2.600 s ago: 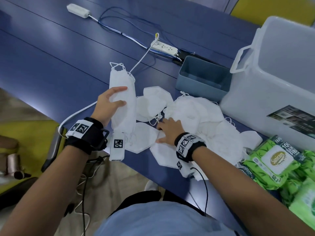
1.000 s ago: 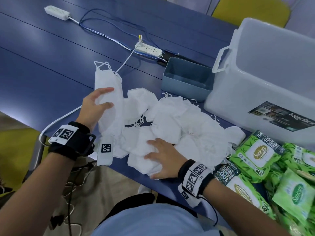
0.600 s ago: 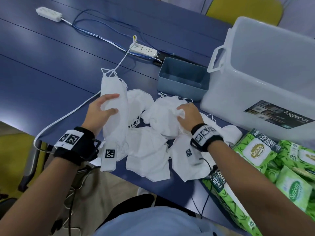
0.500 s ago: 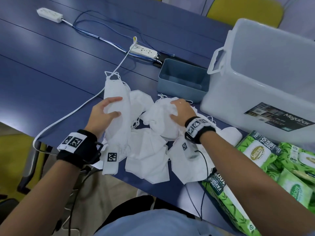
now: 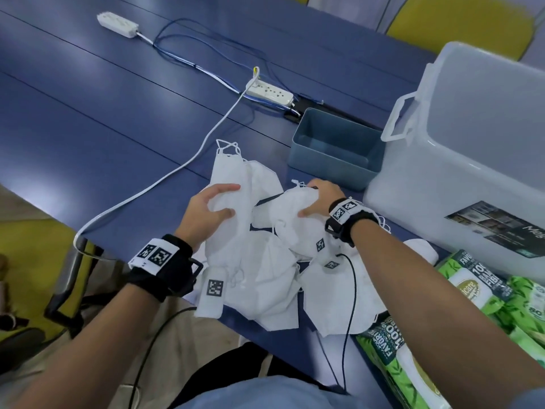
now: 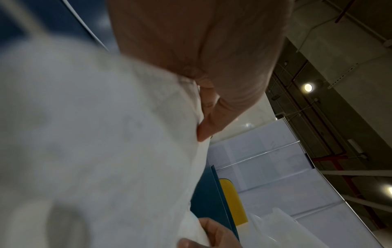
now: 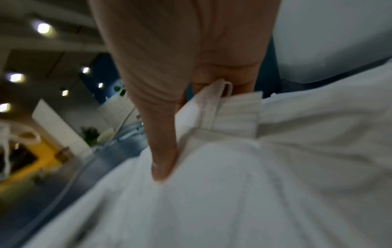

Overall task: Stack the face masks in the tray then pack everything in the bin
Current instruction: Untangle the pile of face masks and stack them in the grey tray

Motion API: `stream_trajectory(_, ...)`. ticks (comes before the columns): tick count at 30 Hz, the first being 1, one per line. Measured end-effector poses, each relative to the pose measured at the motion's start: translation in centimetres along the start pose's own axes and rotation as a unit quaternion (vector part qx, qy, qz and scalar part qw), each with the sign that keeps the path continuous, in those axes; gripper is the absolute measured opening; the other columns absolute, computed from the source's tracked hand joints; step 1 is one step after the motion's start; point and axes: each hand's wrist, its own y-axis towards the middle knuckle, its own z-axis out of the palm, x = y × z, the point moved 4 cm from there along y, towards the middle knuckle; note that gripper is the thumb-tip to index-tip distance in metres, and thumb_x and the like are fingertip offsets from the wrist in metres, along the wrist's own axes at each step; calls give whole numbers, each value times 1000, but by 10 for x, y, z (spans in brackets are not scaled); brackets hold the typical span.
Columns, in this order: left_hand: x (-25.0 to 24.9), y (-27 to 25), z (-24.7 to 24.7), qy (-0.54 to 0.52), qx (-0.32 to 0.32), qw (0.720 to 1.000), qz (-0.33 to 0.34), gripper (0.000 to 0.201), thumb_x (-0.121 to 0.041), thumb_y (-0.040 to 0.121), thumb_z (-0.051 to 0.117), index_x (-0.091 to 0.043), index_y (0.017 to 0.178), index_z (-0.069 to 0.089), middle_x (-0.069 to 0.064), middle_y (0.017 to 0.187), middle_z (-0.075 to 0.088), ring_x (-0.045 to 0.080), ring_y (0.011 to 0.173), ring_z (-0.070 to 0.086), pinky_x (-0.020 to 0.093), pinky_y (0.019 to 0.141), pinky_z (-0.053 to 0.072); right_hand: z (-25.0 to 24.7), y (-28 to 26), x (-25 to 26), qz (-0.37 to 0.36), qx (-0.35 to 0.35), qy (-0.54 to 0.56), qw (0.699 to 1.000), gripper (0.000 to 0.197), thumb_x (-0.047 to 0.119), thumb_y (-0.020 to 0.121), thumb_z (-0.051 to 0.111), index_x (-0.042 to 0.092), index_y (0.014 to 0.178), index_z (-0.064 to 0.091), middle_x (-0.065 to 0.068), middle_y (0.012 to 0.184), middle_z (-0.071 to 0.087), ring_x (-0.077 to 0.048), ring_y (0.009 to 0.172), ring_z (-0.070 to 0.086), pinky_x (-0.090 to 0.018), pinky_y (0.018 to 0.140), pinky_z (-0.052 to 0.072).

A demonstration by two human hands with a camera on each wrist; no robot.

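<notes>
White folded face masks (image 5: 274, 278) lie heaped on the blue table (image 5: 103, 119) near its front edge. My left hand (image 5: 211, 212) grips an upright stack of masks (image 5: 230, 184), thumb on the near face and fingers round the far side; the left wrist view shows the white stack (image 6: 95, 142) against my palm. My right hand (image 5: 320, 199) grips a bunch of masks (image 5: 290, 208) lifted off the heap, and in the right wrist view its thumb (image 7: 163, 151) presses into the white fabric (image 7: 254, 184). The grey-blue tray (image 5: 333, 168) stands empty just beyond my right hand. The translucent bin (image 5: 472, 149) stands to its right.
Green wet-wipe packs (image 5: 477, 296) lie at the right front of the table. A white power strip (image 5: 269, 94) with cables sits behind the tray, and a second strip (image 5: 118, 23) lies far back left. A white cable (image 5: 165, 178) runs off the table's front edge.
My right hand left the near part of the heap, moved to the far side by the tray and took hold of a bunch of masks. My left hand kept its stack.
</notes>
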Motion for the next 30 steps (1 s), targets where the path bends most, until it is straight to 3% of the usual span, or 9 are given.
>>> stream_trajectory(4, -1, 1, 2, -5, 6, 1000, 6, 46, 10, 81, 60, -28, 107, 66, -17, 116, 59, -9, 106, 51, 17, 91, 42, -24, -23, -2, -14, -24, 160, 987, 34, 24, 76, 79, 8, 103, 66, -2, 98, 61, -19, 93, 56, -29, 80, 45)
stream_trajectory(6, -2, 2, 4, -1, 13, 1000, 13, 47, 10, 81, 60, -29, 106, 65, -14, 119, 60, -11, 106, 51, 14, 89, 41, -40, -37, -6, -15, -48, 213, 976, 21, 19, 84, 72, 6, 100, 66, -3, 96, 60, -17, 88, 55, -29, 71, 47)
stream_trajectory(8, -2, 4, 6, -5, 23, 1000, 14, 48, 10, 82, 60, -31, 106, 66, -11, 121, 60, 0, 112, 53, 20, 94, 43, -55, -52, -13, -25, -72, 280, 957, 9, 10, 86, 68, 9, 94, 65, -4, 97, 61, -17, 89, 55, -28, 68, 47)
stream_trajectory(13, -10, 7, 16, 0, 45, 999, 28, 46, 10, 82, 60, -26, 111, 65, -9, 124, 59, 9, 119, 50, 29, 103, 41, -78, -86, -37, 6, -117, 440, 890, 29, -15, 76, 65, 13, 78, 57, -9, 90, 60, -22, 83, 58, -39, 73, 49)
stream_trajectory(16, -16, 9, 21, 7, 55, 998, 35, 45, 10, 82, 59, -23, 113, 65, -11, 121, 59, 10, 117, 51, 33, 103, 42, -80, -107, -42, -38, -160, 383, 909, 34, -18, 72, 66, 13, 69, 52, -2, 74, 57, -7, 63, 54, -24, 65, 46)
stream_trajectory(19, -19, 9, 21, 8, 53, 998, 35, 45, 9, 82, 59, -22, 114, 65, -11, 120, 60, 14, 117, 52, 37, 103, 43, -68, -127, -49, -69, -210, 238, 946, 42, -17, 65, 69, 22, 61, 54, 6, 69, 61, 2, 61, 55, -9, 64, 40)
stream_trajectory(21, -19, 8, 20, 10, 54, 998, 37, 45, 9, 82, 59, -22, 113, 65, -11, 120, 60, 12, 116, 52, 36, 103, 43, -54, -139, -54, -98, -215, 151, 960, 43, -20, 57, 67, 21, 60, 55, 1, 73, 60, -12, 70, 56, -11, 69, 40)
stream_trajectory(25, -18, 4, 21, 9, 57, 998, 38, 45, 10, 82, 59, -20, 115, 65, -9, 124, 59, 10, 116, 52, 26, 98, 44, -26, -155, -65, -157, -173, 40, 972, 35, -21, 47, 62, 13, 54, 59, -5, 75, 62, -28, 73, 61, -35, 70, 47)
stream_trajectory(30, -18, 0, 27, 15, 62, 997, 44, 45, 9, 82, 59, -22, 115, 64, -20, 114, 58, -14, 102, 50, 8, 85, 41, -18, -167, -86, -134, -193, 23, 972, 34, -22, 54, 54, 11, 57, 62, 1, 78, 57, -25, 74, 62, -33, 71, 46)
